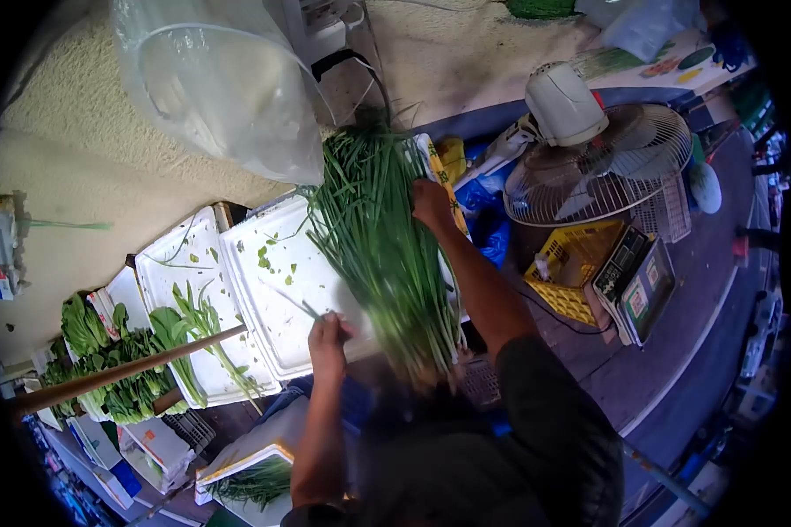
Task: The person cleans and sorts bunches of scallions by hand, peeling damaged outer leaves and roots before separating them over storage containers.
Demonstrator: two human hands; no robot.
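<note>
A thick heap of long garlic chives (pixel 382 237) lies across the right part of a white foam tray (pixel 281 263), dark leaf ends away from me and pale stalk ends nearest my body. My left hand (pixel 328 347) is closed in a pinch over the tray, left of the heap. A thin, pale-green stalk (pixel 301 306) sticks out from its fingertips. My right hand (pixel 432 205) is at the heap's far right edge. Its fingers curl in against the leaves, and their tips are partly hidden. Loose leaf scraps (pixel 264 257) are scattered on the tray.
Left are another white tray (pixel 171 255) with leafy stems, a wooden pole (pixel 132 369) and leafy greens (pixel 132 382). A plastic bag (pixel 228 97) hangs above. To the right are a fan (pixel 602 167), a yellow basket (pixel 567 272) and a weighing scale (pixel 637 285).
</note>
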